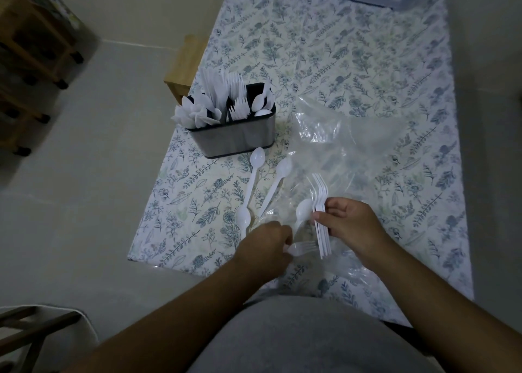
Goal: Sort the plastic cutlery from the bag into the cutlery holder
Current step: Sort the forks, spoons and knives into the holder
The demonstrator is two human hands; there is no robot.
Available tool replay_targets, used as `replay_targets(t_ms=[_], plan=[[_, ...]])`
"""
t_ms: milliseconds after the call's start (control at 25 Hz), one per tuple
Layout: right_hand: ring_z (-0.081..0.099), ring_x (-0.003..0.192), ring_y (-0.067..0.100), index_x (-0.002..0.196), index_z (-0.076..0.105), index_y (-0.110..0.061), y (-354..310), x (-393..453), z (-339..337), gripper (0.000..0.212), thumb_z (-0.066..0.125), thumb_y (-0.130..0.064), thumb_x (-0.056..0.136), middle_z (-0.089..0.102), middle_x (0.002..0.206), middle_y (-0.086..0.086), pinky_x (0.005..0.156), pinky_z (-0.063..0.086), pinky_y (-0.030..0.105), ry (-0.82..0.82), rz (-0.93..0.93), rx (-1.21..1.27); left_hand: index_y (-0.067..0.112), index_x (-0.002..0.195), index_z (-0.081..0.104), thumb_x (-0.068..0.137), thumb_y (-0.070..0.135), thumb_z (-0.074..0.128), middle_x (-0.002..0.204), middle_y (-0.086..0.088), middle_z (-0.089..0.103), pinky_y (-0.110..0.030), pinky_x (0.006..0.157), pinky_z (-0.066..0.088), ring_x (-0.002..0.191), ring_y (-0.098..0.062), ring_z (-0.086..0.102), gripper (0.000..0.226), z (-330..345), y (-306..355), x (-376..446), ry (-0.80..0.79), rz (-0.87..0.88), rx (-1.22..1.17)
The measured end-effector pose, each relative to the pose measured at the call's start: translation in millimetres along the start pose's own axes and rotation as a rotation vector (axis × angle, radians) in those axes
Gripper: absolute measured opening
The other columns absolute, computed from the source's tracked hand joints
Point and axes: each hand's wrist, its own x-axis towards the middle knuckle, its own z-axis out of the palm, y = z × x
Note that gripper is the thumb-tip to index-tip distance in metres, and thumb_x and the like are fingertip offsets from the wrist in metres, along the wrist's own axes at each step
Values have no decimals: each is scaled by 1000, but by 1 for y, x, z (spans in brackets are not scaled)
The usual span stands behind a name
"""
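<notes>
While the right hand [348, 223] grips a stack of forks [320, 217] over the clear bag [353, 146], the left hand [265, 244] pinches a single fork [303, 247]; align its tines with the stack before carrying everything to the cutlery holder [234, 135] at far left.

Both bare forearms reach forward from the lower edge of the view. The left hand [265, 242] is closed, knuckles up, fingers pinched together at its right side. The right hand [343, 221] is a little further forward, its fingers curled, thumb pointing left.
</notes>
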Motion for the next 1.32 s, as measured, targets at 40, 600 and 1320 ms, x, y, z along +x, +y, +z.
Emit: replay_targets(t_ms=[40,600,1320], plan=[[78,86,20,106,76,-13,1,-1,0,22,78,-6,85,81,94,3,81,62,36,-9,-1,0,18,102,65,85,25,69,99,-3,62,-35,77,53,90,-20,58,19,3,-1,0,-30,-17,42],[77,91,21,114,73,-7,0,-4,6,27,76,-5,87,80,97,6,84,62,37,-4,-22,98,21,110,72,82,15,82,85,-7,76,-34,68,61,72,-14,70,30,-23,-5,2,314,-308,-924],[77,94,15,100,77,-23,-53,-7,42,20,70,-6,92,81,98,2,85,61,30,-131,-129,101,21,99,76,89,20,74,94,12,69,-11,80,50,91,1,64,10,-59,13,12,573,-22,-620]])
